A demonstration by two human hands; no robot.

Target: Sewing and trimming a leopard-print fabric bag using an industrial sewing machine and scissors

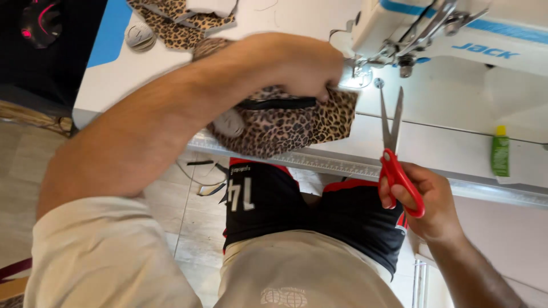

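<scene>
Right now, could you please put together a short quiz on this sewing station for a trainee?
1. True or false: the right hand holds red-handled scissors with the blades pointing away from the person.
2. What does the left hand grip? A) a green bottle B) a leopard-print fabric piece C) a ruler
3. Fill in: the small green bottle stands on the table to the ____ of the scissors.

Key: 1 true; 2 B; 3 right.
</scene>
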